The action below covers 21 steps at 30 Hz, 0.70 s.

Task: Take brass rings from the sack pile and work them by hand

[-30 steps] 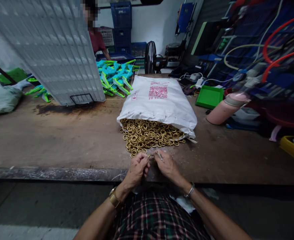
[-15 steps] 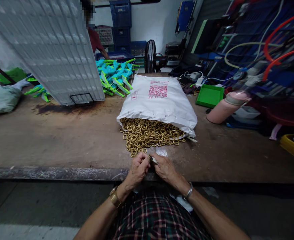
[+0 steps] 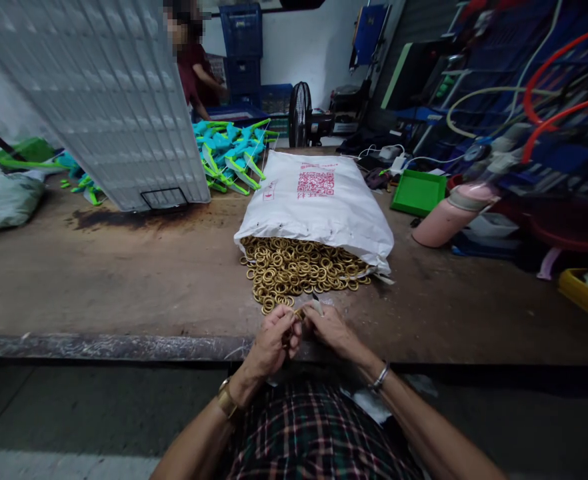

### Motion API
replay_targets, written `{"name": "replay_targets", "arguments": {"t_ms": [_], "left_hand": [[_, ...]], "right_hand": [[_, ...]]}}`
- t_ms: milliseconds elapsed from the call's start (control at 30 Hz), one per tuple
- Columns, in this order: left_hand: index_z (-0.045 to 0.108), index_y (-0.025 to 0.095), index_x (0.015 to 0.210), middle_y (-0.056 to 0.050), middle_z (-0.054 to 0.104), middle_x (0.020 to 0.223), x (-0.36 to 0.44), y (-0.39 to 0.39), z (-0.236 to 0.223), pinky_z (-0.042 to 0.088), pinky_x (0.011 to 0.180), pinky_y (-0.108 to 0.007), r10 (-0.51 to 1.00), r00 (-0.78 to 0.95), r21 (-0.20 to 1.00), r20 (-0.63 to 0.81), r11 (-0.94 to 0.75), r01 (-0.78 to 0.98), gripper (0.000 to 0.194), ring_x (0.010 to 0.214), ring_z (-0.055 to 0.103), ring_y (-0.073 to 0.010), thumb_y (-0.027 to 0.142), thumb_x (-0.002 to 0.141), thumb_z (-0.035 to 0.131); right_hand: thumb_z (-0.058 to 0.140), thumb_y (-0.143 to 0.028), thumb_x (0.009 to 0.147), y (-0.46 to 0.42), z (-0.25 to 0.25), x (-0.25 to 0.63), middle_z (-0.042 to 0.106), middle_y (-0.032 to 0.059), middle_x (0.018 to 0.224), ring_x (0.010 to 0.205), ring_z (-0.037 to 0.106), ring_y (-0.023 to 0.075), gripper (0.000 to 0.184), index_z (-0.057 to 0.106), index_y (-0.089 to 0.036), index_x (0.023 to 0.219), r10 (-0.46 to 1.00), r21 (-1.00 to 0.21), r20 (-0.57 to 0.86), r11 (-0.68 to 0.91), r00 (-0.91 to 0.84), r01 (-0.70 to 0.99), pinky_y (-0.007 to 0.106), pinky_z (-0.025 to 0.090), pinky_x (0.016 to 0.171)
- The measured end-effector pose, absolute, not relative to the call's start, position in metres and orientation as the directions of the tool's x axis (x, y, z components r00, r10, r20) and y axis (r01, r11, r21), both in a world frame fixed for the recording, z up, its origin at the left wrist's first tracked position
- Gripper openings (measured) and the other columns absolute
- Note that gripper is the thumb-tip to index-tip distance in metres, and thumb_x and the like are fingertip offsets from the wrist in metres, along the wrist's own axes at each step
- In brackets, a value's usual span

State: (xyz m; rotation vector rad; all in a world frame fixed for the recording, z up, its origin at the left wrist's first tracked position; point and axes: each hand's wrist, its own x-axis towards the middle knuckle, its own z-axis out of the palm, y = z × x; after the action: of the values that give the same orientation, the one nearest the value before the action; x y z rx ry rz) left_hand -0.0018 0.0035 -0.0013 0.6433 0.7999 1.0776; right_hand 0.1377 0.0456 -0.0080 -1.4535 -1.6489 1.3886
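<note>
My left hand [image 3: 272,341] and my right hand [image 3: 330,327] meet at the near edge of the workbench [image 3: 124,280], fingers pinched together. Between them I hold a brass ring [image 3: 298,313], and a small silvery piece [image 3: 317,305] sticks up from my right fingers. Just beyond my hands lies a heap of brass rings [image 3: 297,270] spilling from the open mouth of a white sack [image 3: 319,200] lying on its side.
A pale ribbed panel [image 3: 104,100] leans at the back left, with a pile of turquoise and green plastic clamps [image 3: 231,153] behind it. A person in a dark red shirt [image 3: 197,70] stands beyond. A green tray [image 3: 419,193], pink flask [image 3: 454,213] and yellow tub [image 3: 587,293] sit right.
My hands stayed together at the bench edge, shifting slightly forward while turning the ring and silvery piece. The person at the back raised an arm.
</note>
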Motion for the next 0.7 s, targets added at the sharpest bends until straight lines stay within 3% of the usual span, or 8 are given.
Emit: {"name": "replay_targets", "arguments": {"t_ms": [100,200,400,567,700], "left_hand": [[0.047,0.017,0.075,0.004,0.051,0.061,-0.0003,0.0052,-0.0019,0.030,0.033,-0.014,0.937,0.216,0.781,-0.273,0.348,-0.519,0.033,0.040,0.040,-0.0037,0.048,0.076,0.058],[0.047,0.016,0.075,0.004,0.052,0.060,0.0003,0.0055,-0.0024,0.030,0.033,-0.014,0.934,0.181,0.785,-0.308,0.357,-0.507,0.037,0.040,0.041,-0.0041,0.052,0.074,0.058],[0.049,0.016,0.076,0.004,0.053,0.062,-0.0043,0.0047,-0.0065,0.028,0.036,-0.013,0.913,0.162,0.770,-0.375,0.404,-0.494,0.039,0.044,0.043,-0.0033,0.050,0.067,0.065],[0.046,0.018,0.076,0.004,0.053,0.064,-0.0059,0.0034,-0.0060,0.028,0.037,-0.013,0.903,0.133,0.764,-0.408,0.417,-0.492,0.041,0.046,0.045,-0.0044,0.050,0.063,0.069],[0.047,0.018,0.079,0.005,0.051,0.063,-0.0048,0.0020,-0.0037,0.026,0.036,-0.014,0.903,0.172,0.783,-0.393,0.426,-0.453,0.039,0.044,0.042,-0.0038,0.048,0.065,0.068]], "right_hand": [[0.042,-0.045,0.080,0.0384,-0.0052,0.1305,0.036,-0.0083,0.046,0.036,0.024,0.0060,0.030,0.044,-0.020,0.063,0.861,-0.930,-0.359,-0.299,-0.360,0.212,0.021,0.018,0.037],[0.045,-0.045,0.078,0.0357,-0.0056,0.1271,0.042,-0.0072,0.050,0.037,0.025,0.0054,0.028,0.047,-0.019,0.066,0.849,-0.935,-0.356,-0.319,-0.391,0.157,0.020,0.018,0.037],[0.046,-0.035,0.078,0.0393,-0.0099,0.1297,0.048,-0.0035,0.059,0.054,0.041,0.0094,0.022,0.051,-0.018,0.065,0.941,-0.957,-0.135,-0.043,-0.309,0.287,0.021,0.033,0.051],[0.042,-0.036,0.083,0.0387,-0.0109,0.1314,0.049,-0.0024,0.061,0.058,0.042,0.0118,0.022,0.049,-0.020,0.070,0.964,-0.875,0.042,0.163,-0.264,0.456,0.024,0.034,0.056],[0.038,-0.034,0.086,0.0360,-0.0083,0.1288,0.051,-0.0007,0.064,0.059,0.044,0.0127,0.021,0.048,-0.020,0.072,0.953,-0.826,0.100,0.239,-0.285,0.511,0.025,0.034,0.058]]}}
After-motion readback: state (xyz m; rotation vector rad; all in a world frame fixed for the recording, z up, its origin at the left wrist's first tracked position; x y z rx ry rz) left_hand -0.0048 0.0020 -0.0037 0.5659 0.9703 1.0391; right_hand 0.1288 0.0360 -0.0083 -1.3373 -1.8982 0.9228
